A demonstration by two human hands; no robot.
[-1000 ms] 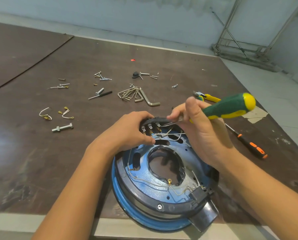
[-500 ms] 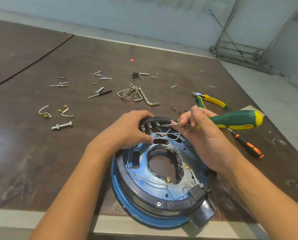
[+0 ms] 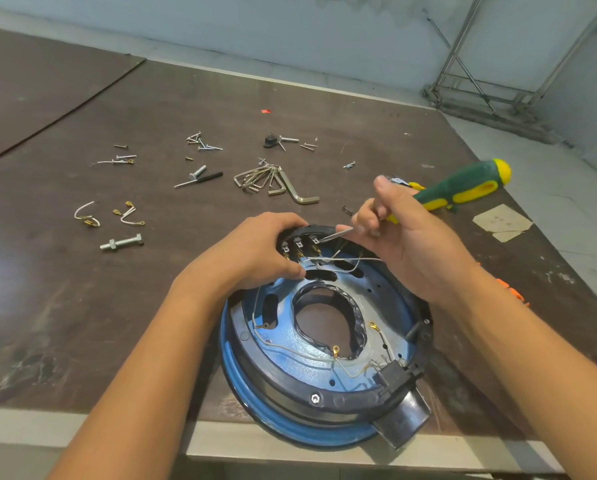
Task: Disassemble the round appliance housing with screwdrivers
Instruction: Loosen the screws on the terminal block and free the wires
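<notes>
left hand (image 3: 255, 252) grips the housing (image 3: 283, 367), right hand (image 3: 407, 240) the screwdriver (image 3: 463, 189); its slanted tip, seemingly on a terminal (image 3: 315, 241), could slip into the wires (image 3: 342, 260).

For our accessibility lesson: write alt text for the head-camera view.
A person's right hand holds a green-and-yellow screwdriver, its tip at a terminal on the far rim of a blue round appliance housing, while the left hand grips that rim. Hex keys, screws and wire pieces lie on the brown table beyond.
</notes>
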